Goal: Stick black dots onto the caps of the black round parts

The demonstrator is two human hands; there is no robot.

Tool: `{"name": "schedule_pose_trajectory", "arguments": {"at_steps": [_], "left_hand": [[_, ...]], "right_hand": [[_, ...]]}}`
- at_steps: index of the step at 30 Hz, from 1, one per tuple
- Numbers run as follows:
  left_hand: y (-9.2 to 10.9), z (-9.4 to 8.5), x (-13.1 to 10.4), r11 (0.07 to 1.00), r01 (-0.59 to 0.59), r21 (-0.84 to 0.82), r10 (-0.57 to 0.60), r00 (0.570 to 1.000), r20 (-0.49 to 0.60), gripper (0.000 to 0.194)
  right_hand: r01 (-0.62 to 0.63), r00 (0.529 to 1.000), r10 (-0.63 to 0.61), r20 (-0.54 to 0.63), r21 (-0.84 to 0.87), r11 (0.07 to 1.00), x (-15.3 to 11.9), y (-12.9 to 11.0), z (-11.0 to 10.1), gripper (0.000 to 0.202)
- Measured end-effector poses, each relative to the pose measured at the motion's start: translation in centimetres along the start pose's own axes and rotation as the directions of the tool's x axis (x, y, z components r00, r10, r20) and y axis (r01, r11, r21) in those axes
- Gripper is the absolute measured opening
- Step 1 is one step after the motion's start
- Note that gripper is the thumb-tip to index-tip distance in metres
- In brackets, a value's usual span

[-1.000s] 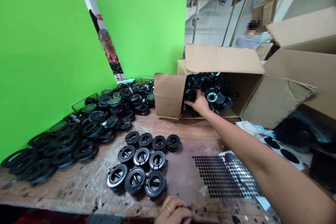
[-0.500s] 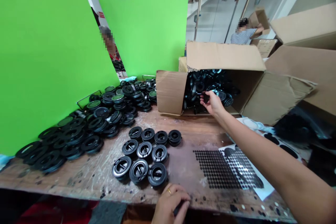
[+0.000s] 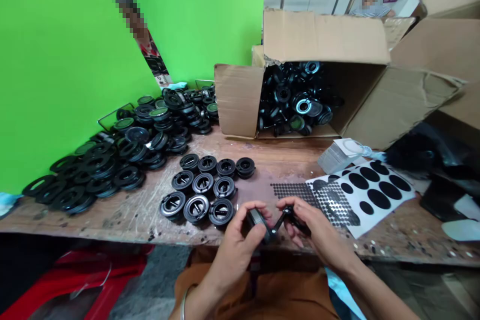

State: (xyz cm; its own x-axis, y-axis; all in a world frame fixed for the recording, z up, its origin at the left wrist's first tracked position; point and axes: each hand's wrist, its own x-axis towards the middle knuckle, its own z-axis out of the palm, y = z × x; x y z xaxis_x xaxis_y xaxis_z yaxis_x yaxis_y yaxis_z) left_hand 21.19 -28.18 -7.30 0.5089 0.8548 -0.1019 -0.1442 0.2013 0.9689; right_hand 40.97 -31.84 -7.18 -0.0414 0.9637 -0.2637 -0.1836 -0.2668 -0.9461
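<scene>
My left hand [image 3: 238, 242] grips the body of a black jointed part [image 3: 260, 222] at the table's front edge. A short dark arm sticks out from that body toward my right hand [image 3: 322, 235], whose fingers close on its other end. I cannot make out the part's exact kind. Just left of my hands, several round black discs [image 3: 202, 183] with a slotted centre stand in rows. Beyond my right hand lies a sheet of small black dots [image 3: 292, 191], partly covered by the fingers.
A cardboard box [image 3: 240, 102] lies on its side at the back, filled with black parts [image 3: 283, 94]. Black rings [image 3: 99, 165] are heaped at the left before green panels [image 3: 210, 20]. White sheets with black ovals [image 3: 378, 199] lie right. Two people are in the background.
My right hand has come back from the box to the front edge with a black part. My left hand has lifted and now grips the part too. The view has tilted down.
</scene>
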Motion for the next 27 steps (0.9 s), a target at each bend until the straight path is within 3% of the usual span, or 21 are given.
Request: {"name": "schedule_pose_trajectory", "arguments": {"at_steps": [3, 5, 8, 12, 22, 25, 27], "left_hand": [[0.0, -0.5, 0.3, 0.999, 0.025, -0.033, -0.029, 0.993, -0.110, 0.030], [0.0, -0.9, 0.2, 0.999, 0.038, -0.033, -0.043, 0.988, -0.148, 0.028], [0.0, -1.0, -0.3, 0.995, 0.099, 0.017, -0.095, 0.986, -0.140, 0.030], [0.1, 0.0, -0.7, 0.994, 0.107, 0.026, -0.101, 0.978, -0.181, 0.037], [0.3, 0.5, 0.3, 0.985, 0.092, -0.147, -0.136, 0.935, -0.326, 0.050], [0.4, 0.7, 0.6, 0.993, 0.033, -0.114, -0.074, 0.923, -0.378, 0.051], [0.3, 0.7, 0.7, 0.996, -0.022, -0.082, -0.014, 0.908, -0.418, 0.051]], "right_hand": [[0.124, 0.983, -0.155, -0.097, -0.267, 0.956, 0.7, 0.5, -1.3, 0.039], [0.185, 0.944, -0.307, -0.124, -0.572, 0.799, 1.9, 0.9, -2.5, 0.021], [0.239, 0.924, -0.380, 0.033, -0.828, 0.508, 3.7, 1.9, -3.8, 0.010], [0.263, 0.937, -0.308, 0.163, -0.911, 0.318, 5.2, 2.7, -3.9, 0.015], [0.219, 0.966, -0.156, 0.207, -0.974, 0.065, 6.1, 0.8, -2.3, 0.015], [0.195, 0.968, -0.167, 0.188, -0.980, 0.028, 6.3, 1.6, -2.2, 0.014], [0.193, 0.960, -0.219, 0.173, -0.979, 0.071, 5.9, 1.9, -2.3, 0.013]]}}
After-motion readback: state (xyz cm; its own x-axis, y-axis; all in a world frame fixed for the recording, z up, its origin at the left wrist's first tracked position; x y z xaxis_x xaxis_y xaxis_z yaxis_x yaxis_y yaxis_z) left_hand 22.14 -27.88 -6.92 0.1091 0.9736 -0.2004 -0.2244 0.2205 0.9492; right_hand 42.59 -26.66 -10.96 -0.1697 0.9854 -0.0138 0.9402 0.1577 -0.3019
